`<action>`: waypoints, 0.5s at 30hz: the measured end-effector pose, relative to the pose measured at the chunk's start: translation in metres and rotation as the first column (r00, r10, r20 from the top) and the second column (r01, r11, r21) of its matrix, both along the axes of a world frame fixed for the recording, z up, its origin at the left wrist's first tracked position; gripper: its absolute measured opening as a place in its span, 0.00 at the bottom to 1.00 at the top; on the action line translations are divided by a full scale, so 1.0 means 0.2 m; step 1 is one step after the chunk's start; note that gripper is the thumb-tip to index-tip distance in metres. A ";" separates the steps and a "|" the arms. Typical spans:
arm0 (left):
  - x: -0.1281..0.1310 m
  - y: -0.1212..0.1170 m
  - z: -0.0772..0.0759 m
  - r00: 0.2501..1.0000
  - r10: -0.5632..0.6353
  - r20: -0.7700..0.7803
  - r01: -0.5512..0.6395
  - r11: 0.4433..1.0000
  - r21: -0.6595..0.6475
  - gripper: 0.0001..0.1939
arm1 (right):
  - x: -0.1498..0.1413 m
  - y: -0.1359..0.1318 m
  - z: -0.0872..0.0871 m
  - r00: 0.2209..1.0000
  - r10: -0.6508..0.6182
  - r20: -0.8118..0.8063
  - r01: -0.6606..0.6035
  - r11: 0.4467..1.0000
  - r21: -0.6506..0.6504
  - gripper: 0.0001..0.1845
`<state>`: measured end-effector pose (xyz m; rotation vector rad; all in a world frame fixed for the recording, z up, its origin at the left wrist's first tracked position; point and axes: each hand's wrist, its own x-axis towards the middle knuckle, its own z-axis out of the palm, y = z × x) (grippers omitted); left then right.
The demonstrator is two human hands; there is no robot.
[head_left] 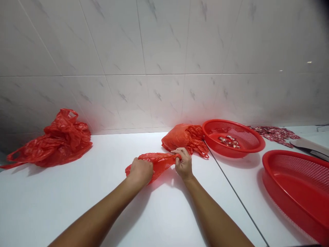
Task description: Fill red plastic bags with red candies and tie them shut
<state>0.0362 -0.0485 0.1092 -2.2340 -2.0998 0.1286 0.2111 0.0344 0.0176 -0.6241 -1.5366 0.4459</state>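
A thin red plastic bag (161, 164) is stretched between my two hands, just above the white table. My left hand (141, 169) is a closed fist around its left part. With thumb and fingers pinched together, my right hand (183, 163) grips the bag's right end. Right behind it lies a second, filled red plastic bag (177, 135), its loose top spread to the right; what it contains is hidden. Whether anything is inside the bag I hold, I cannot tell.
Crumpled red plastic bags (66, 140) lie at the far left. On the right, a round red basket (233, 151) holds several small wrapped pieces (230, 141). A larger red basket (285, 185) stands nearer. A patterned cloth (276, 133) lies by the tiled wall (164, 99). A seam crosses the white table (77, 199).
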 end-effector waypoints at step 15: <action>-0.29 -0.11 0.12 0.955 -0.217 -0.205 0.223 0.975 0.009 0.30 | 0.02 0.16 -0.18 0.981 -0.063 -0.184 -0.041 0.858 -0.512 0.11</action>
